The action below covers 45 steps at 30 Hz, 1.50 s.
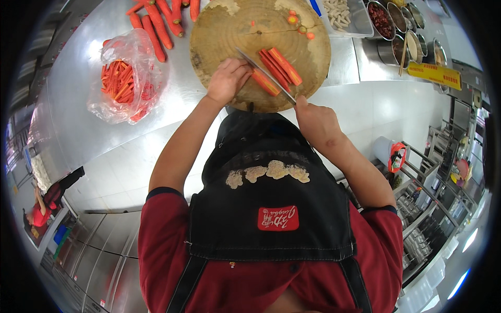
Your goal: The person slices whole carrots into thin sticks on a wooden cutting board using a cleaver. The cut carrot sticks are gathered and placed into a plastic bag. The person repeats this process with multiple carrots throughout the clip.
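My left hand [230, 80] rests on the round wooden chopping board [213, 35], its fingertips against the upper end of a cut carrot piece [266, 83]. My right hand [319, 121] grips the handle of a knife [270, 76], seen nearly edge-on. The blade slants up and left across the board, close along the carrot piece and near my left fingers. Beyond the blade lie several long carrot slabs [285, 66], side by side. Small carrot end pieces [292, 19] are scattered near the board's far right. What my left palm covers is hidden.
Left of the board, a clear plastic bag [146, 74] holds carrot sticks [119, 82]; whole carrots [158, 29] lie behind it. At right stand a plastic tub [362, 29] of pale pieces, metal pots [387, 53] and a yellow box [434, 75]. Another person [39, 213] is far left.
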### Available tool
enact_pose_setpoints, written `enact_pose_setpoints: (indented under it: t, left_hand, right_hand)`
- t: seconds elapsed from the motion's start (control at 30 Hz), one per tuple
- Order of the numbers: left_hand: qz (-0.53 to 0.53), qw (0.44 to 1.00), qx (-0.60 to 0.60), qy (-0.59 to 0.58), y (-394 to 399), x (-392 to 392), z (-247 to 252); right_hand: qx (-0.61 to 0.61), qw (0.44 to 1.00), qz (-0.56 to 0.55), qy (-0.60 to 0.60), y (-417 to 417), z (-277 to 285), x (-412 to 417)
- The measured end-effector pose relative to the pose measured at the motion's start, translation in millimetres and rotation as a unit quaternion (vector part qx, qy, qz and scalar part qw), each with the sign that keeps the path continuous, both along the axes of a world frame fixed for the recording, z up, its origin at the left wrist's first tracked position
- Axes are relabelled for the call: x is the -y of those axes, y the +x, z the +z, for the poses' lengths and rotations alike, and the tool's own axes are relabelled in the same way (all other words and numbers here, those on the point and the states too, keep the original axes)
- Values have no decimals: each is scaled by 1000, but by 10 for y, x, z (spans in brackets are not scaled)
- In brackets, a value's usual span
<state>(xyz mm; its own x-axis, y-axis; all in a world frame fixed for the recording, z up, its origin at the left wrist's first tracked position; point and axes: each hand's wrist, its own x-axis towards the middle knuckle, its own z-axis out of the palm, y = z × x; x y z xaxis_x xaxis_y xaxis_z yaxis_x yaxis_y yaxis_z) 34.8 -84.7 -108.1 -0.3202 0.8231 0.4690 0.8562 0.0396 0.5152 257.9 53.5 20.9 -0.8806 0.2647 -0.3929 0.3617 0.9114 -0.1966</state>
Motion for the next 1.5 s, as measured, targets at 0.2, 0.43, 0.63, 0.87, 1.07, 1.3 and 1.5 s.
enact_pose_setpoints:
  t: [0.2,0.43,0.63,0.87,1.07,1.3,1.5]
  left_hand:
    - [-3,1000,20,-6,-2,-8,25]
    - [-7,1000,18,5,5,14,2]
    - [2,1000,15,11,-7,12,1]
    - [32,999,-40,-9,11,66,-7]
    - [29,999,-20,5,33,100,-27]
    - [21,1000,1,4,38,52,-40]
    - [43,999,10,31,6,56,121]
  right_hand:
    - [11,1000,-18,-3,-68,-274,22]
    - [-33,998,-34,-51,-122,-316,-180]
    - [-57,995,-31,-69,-202,-406,-441]
    - [-21,999,-18,-20,-100,7,19]
    - [30,998,-28,-39,-125,28,124]
    - [7,997,-64,-46,-219,-341,44]
    - [-84,994,-11,-72,-243,-396,-413]
